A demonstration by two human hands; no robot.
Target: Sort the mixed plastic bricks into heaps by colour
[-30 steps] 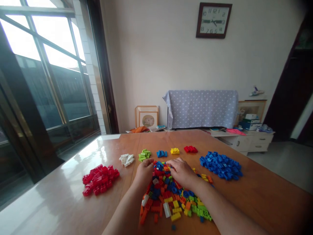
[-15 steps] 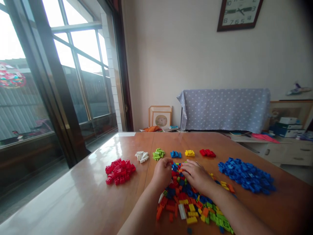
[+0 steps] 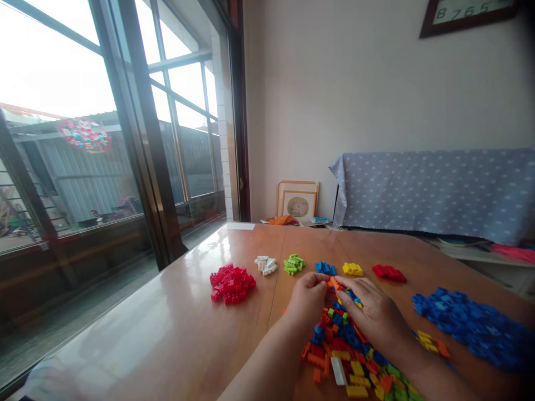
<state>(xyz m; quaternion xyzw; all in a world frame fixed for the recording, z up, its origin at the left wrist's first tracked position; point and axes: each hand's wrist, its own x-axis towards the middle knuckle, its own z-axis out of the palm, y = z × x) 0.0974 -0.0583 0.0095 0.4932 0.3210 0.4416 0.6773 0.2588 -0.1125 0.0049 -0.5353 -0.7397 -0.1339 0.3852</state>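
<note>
My left hand is at the far edge of a mixed pile of bricks, its fingers pinched together beside an orange brick. What lies between those fingers is too small to make out. On the other side of the orange brick, my right hand reaches over the pile, palm down with thumb and fingers apart. Behind the hands, small groups of white, green, blue, yellow and red bricks form a row.
A pinkish-red brick heap lies on the left of the wooden table. A large blue brick heap is at the right. Beyond the table are a cloth-covered object and a framed picture; glass doors are on the left.
The view has turned left, so the table things appear further right. An orange brick now shows between my hands at the pile's far edge.
</note>
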